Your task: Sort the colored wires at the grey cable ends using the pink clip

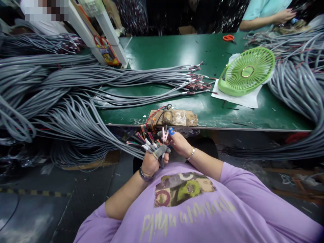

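My left hand [151,164] is closed around a bundle of grey cables [131,148]. A grey covering is wrapped on its thumb. From the bundle's ends, thin coloured wires [144,136] fan out above the fist, past white sleeves. My right hand [180,143], with a blue cover on one fingertip, is closed beside these wire ends. A small pale pink, forked piece [165,134] stands between the hands at the right fingers. What exactly the right fingers pinch is partly hidden.
A taped wooden block [174,117] with red and black leads sits at the bench edge. Grey cable bundles [121,76] cover the left, more cables [296,87] the right. A green fan [249,71] and orange-handled scissors [228,38] lie beyond. A co-worker's arm [263,23] is at upper right.
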Demonstrator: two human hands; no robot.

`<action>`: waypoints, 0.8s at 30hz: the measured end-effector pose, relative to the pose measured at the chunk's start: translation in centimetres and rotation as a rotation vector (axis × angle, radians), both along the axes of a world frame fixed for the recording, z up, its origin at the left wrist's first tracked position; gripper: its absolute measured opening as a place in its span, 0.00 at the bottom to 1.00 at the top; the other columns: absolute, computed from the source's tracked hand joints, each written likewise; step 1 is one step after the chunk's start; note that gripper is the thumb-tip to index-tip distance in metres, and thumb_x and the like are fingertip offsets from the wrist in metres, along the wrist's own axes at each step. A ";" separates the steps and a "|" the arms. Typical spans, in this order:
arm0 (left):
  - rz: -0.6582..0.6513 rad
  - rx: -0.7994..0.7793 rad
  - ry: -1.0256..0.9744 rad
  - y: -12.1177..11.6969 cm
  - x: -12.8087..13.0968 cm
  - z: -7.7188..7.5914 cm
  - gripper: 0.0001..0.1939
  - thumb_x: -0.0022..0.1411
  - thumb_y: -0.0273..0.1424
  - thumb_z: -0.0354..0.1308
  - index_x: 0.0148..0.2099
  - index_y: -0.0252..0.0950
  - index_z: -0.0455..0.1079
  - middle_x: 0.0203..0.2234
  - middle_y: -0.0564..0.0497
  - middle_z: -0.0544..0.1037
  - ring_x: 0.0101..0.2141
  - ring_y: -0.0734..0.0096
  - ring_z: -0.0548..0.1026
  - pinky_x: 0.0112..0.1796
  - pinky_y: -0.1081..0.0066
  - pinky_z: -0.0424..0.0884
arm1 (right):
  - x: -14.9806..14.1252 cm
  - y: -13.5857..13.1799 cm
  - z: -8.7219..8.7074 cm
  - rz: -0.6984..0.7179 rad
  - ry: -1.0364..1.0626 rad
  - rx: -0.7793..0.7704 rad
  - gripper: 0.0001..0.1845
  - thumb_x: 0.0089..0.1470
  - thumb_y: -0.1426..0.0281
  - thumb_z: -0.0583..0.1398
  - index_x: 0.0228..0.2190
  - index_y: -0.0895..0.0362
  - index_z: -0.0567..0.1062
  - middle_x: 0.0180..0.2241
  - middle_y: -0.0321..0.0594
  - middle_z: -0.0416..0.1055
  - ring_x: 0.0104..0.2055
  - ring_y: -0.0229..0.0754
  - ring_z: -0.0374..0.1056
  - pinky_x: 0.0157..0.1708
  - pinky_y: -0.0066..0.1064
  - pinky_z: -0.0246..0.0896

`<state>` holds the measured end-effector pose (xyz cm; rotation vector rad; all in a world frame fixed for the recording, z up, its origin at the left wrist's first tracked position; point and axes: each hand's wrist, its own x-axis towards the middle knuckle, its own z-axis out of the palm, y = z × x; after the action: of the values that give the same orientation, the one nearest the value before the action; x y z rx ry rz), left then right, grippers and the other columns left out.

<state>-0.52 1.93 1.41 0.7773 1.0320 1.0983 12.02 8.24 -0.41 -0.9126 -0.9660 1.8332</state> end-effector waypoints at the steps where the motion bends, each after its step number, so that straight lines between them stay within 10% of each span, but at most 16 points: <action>1: 0.007 -0.001 -0.001 0.2 0.1 0.0 0.19 0.49 0.45 0.65 0.25 0.32 0.72 0.11 0.53 0.70 0.12 0.77 0.66 0.15 0.76 0.62 | -0.1 -0.1 0.1 -0.041 -0.038 0.024 0.31 0.48 0.41 0.57 0.24 0.59 0.74 0.21 0.36 0.66 0.24 0.34 0.57 0.26 0.27 0.54; 24: -0.022 0.016 -0.011 -0.6 -0.5 -1.2 0.16 0.55 0.41 0.62 0.26 0.32 0.73 0.12 0.53 0.71 0.13 0.79 0.66 0.16 0.77 0.61 | -0.4 0.5 -0.1 0.066 0.378 -0.408 0.28 0.53 0.44 0.55 0.32 0.58 0.75 0.26 0.38 0.71 0.25 0.34 0.64 0.23 0.24 0.59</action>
<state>-0.98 1.28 0.19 0.7928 1.0041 1.0926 11.66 8.75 -0.49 -0.7310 -0.3984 2.2029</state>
